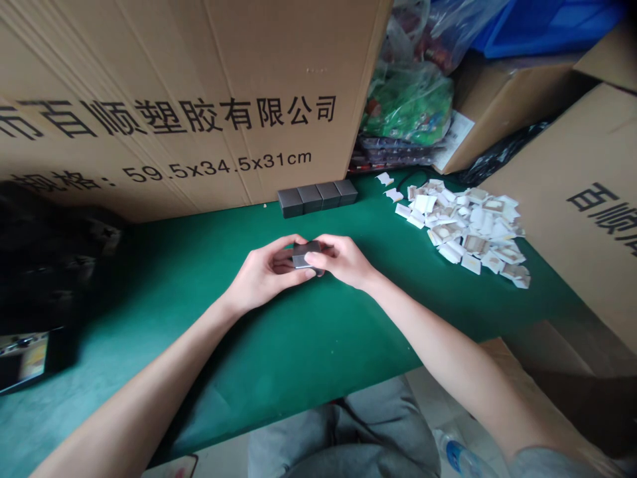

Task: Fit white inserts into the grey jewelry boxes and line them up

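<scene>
A small dark grey box is held between both hands over the middle of the green table. My left hand grips it from the left, thumb along the near edge and fingers behind. From the right, my right hand closes on the same box, its thumb lying on the front face. The fingers partly cover the box, and whether its lid is open cannot be made out. Just beyond the hands, a row of several similar dark boxes stands against the large carton.
A large printed carton walls off the back. A heap of white folded paper inserts lies at right. Bags with green contents, another carton and a blue bin stand beyond. Black stacked items sit at left.
</scene>
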`<action>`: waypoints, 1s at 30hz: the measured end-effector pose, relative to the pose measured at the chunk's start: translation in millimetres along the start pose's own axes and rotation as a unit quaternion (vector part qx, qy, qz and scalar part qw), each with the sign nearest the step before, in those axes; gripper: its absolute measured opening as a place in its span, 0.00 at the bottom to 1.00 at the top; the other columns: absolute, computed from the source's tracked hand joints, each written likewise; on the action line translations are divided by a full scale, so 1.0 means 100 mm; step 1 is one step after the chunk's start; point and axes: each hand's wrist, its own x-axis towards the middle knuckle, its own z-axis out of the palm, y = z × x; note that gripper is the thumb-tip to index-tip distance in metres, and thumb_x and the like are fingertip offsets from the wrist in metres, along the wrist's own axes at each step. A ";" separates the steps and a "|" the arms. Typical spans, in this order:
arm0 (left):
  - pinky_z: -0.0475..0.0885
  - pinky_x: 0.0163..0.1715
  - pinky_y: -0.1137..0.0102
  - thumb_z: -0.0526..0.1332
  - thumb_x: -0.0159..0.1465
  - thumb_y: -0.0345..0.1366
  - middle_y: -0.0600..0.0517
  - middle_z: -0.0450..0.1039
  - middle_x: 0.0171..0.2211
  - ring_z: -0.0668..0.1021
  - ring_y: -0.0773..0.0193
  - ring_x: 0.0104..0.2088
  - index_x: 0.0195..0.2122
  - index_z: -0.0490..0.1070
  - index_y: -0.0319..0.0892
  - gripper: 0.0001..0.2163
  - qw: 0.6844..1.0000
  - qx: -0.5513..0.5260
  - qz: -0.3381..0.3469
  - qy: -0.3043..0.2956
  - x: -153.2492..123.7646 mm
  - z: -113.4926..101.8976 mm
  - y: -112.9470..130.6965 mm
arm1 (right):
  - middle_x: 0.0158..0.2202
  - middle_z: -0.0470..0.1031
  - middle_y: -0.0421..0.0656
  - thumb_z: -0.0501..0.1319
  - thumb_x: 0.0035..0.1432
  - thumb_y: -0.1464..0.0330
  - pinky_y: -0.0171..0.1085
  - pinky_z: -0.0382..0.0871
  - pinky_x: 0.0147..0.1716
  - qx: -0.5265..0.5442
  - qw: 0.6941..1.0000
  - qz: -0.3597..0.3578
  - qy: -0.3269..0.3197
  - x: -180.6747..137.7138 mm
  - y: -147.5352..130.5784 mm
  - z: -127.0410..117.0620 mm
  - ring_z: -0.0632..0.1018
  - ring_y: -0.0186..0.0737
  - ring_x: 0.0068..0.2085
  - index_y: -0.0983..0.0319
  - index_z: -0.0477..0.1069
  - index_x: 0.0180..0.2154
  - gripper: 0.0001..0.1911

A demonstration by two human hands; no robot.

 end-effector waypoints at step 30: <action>0.82 0.35 0.70 0.62 0.68 0.42 0.44 0.61 0.67 0.79 0.66 0.39 0.67 0.65 0.49 0.26 0.973 0.210 0.049 0.078 0.03 -0.01 -0.06 | 0.23 0.75 0.37 0.66 0.63 0.63 0.35 0.70 0.23 -0.007 1.000 0.022 0.021 0.01 -0.02 0.01 0.73 0.34 0.23 0.59 0.54 0.71 0.40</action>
